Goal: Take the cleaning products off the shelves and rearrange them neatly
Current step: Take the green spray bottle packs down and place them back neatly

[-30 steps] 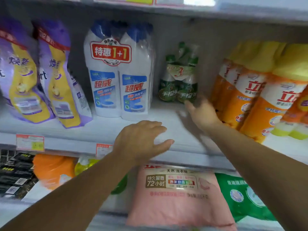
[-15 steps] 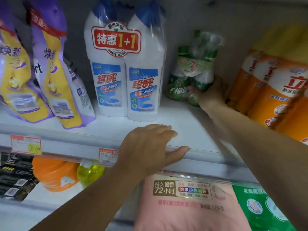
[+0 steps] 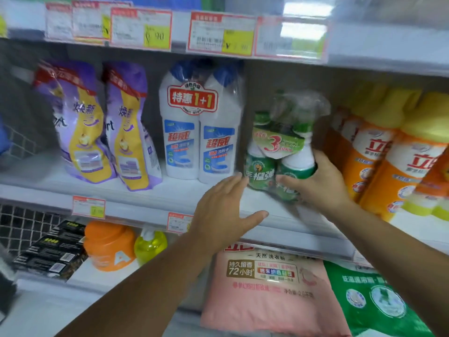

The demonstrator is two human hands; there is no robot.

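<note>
A plastic-wrapped pack of green and white spray bottles (image 3: pixel 279 152) stands near the front of the white middle shelf (image 3: pixel 150 193). My right hand (image 3: pixel 318 183) grips the pack's lower right side, thumb in front and fingers behind. My left hand (image 3: pixel 223 210) hovers with straight, spread fingers over the shelf's front edge, its fingertips close to the pack's left bottle. Left of the pack stands a twin pack of white bottles with blue caps (image 3: pixel 199 132).
Two purple and yellow refill pouches (image 3: pixel 97 132) lean at the left. Orange bottles with yellow caps (image 3: pixel 388 152) crowd the right. Below lie a pink detergent bag (image 3: pixel 264 285), a green bag (image 3: pixel 374 302), an orange jug (image 3: pixel 109 246) and a yellow bottle (image 3: pixel 150 244). Price tags (image 3: pixel 218 32) line the shelf above.
My right hand reached to the back of the shelf, gripped the green spray pack and drew it forward. My left hand moved a little right toward the pack.
</note>
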